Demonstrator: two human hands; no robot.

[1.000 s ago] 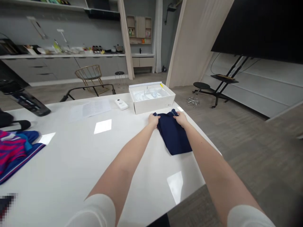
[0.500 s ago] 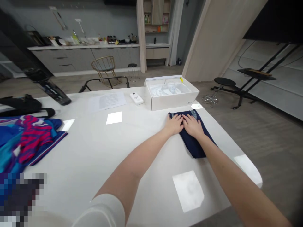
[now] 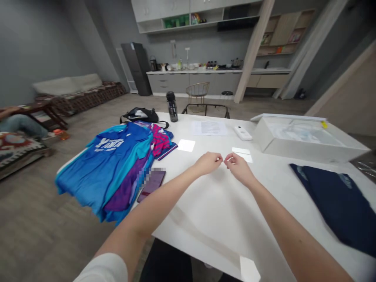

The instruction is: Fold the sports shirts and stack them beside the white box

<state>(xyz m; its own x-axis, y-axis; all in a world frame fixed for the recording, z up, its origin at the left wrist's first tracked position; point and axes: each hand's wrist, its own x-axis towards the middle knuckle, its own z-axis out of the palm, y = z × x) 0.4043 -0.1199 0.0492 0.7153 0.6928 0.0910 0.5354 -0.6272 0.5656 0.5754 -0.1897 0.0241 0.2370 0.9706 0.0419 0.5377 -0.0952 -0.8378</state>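
Note:
My left hand (image 3: 208, 162) and my right hand (image 3: 238, 167) hover close together over the bare middle of the white table (image 3: 217, 203), fingers loosely curled, holding nothing I can see. A folded navy garment (image 3: 335, 199) lies flat on the table to the right, apart from both hands. A pile of blue, purple and striped shirts (image 3: 117, 160) lies on the table's left end and hangs over its edge.
An open white box (image 3: 308, 137) stands at the back right. A phone (image 3: 152, 182), a sheet of paper (image 3: 209, 127), a white remote (image 3: 242, 133), a black bottle (image 3: 172, 106) and a black bag (image 3: 141, 115) lie on the table. Chairs stand behind it.
Both hands have left the navy garment, which now lies flat at the right. My view has swung left, bringing the shirt pile into sight.

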